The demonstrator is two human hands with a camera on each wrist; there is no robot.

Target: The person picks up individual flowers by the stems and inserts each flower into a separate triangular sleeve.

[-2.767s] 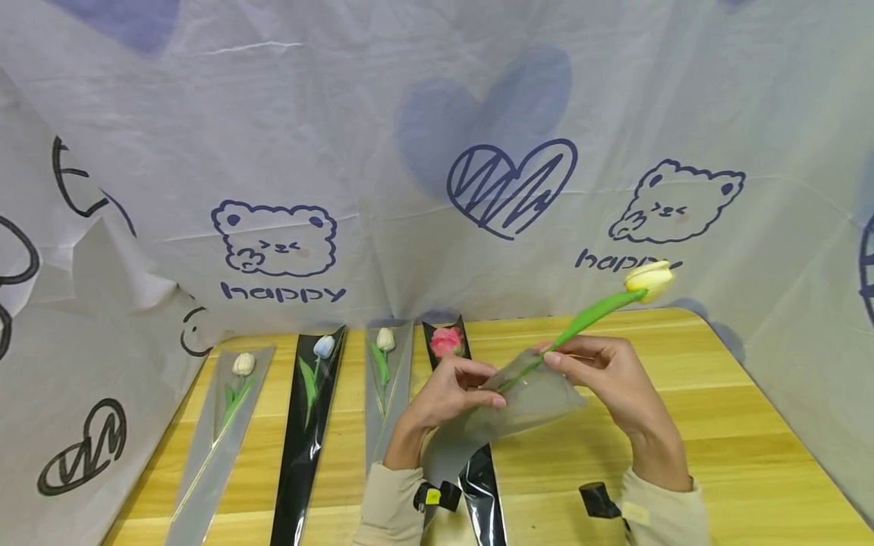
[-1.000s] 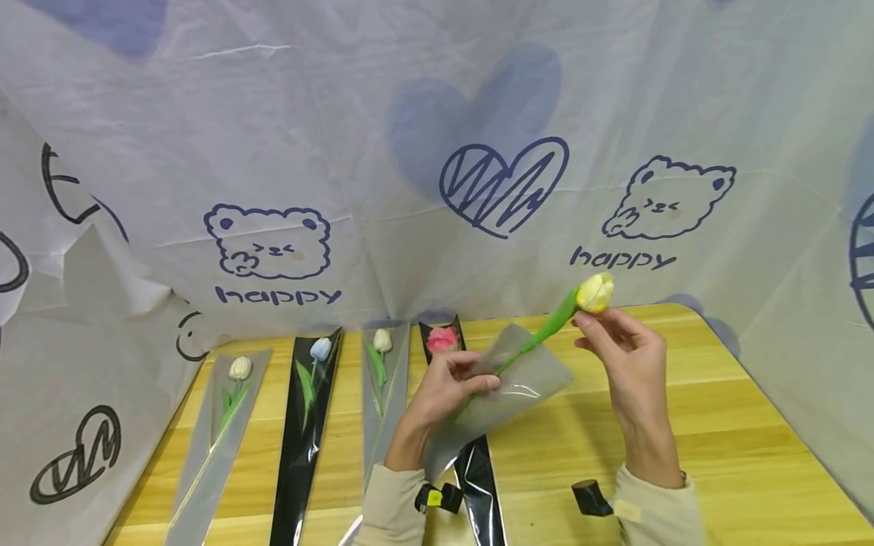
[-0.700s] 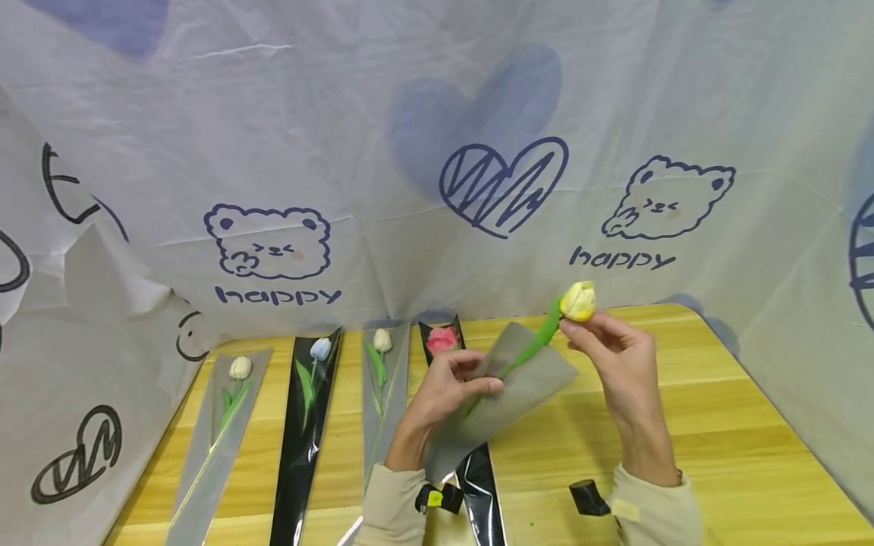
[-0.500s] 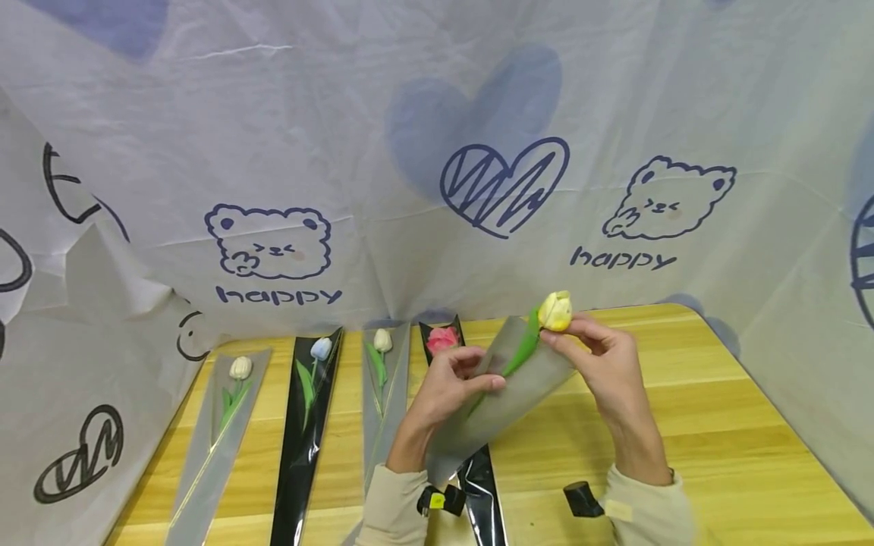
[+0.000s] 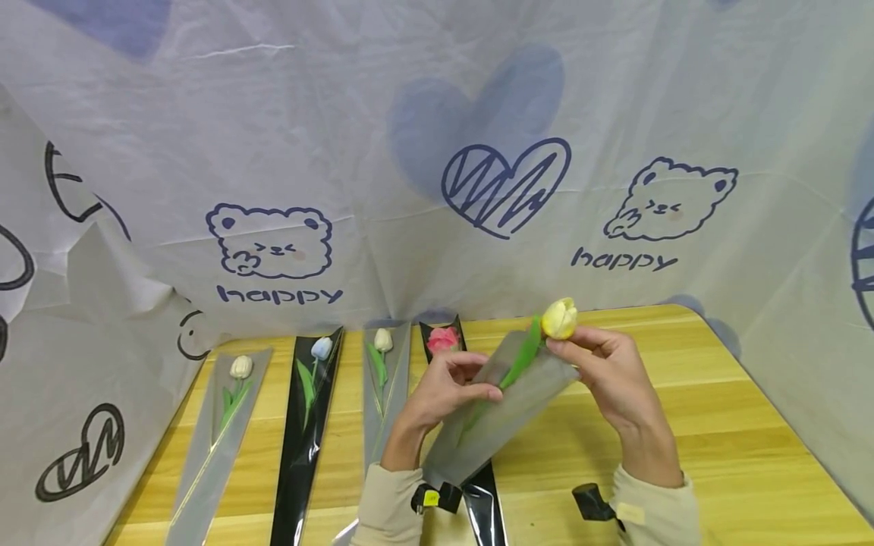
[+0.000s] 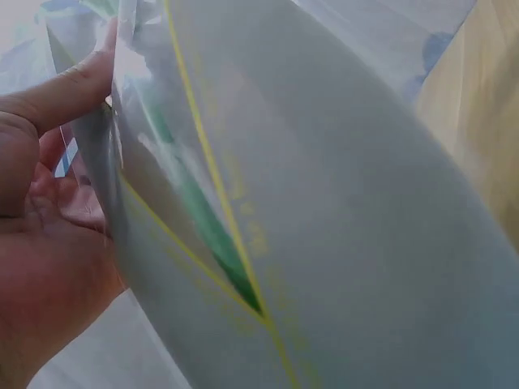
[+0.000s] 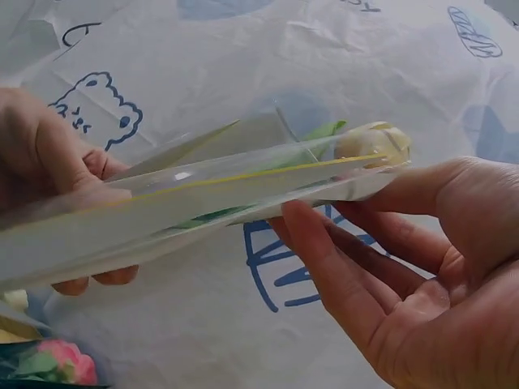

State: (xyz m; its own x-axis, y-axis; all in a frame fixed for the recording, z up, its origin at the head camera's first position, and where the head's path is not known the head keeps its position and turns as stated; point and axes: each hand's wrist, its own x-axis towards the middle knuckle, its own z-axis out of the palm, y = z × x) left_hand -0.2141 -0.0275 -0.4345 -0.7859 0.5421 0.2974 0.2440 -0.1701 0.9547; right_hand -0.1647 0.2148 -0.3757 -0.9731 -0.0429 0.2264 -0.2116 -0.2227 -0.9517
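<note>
In the head view my left hand (image 5: 447,387) grips the edge of a grey translucent flower sleeve (image 5: 519,402), thumb on the near side. The left wrist view has yellow lines on the sleeve meeting in a V around a green stem inside. A yellow artificial tulip (image 5: 560,318) slants up to the right, its stem and part of its leaf within the sleeve and its bloom at the mouth. My right hand (image 5: 611,375) pinches the tulip just under the bloom. In the right wrist view its thumb is at the bloom (image 7: 375,144) and other fingers lie under the sleeve.
On the wooden table (image 5: 724,425), a white tulip in a grey sleeve (image 5: 221,440), a blue tulip in a black sleeve (image 5: 303,447) and another white tulip (image 5: 382,341) lie in a row. A pink flower (image 5: 444,340) in black wrapping is partly behind my left hand.
My right hand has shifted its grip from the stem up to below the bloom. The tulip has moved down and left, deeper into the sleeve. My left hand stays near the same spot.
</note>
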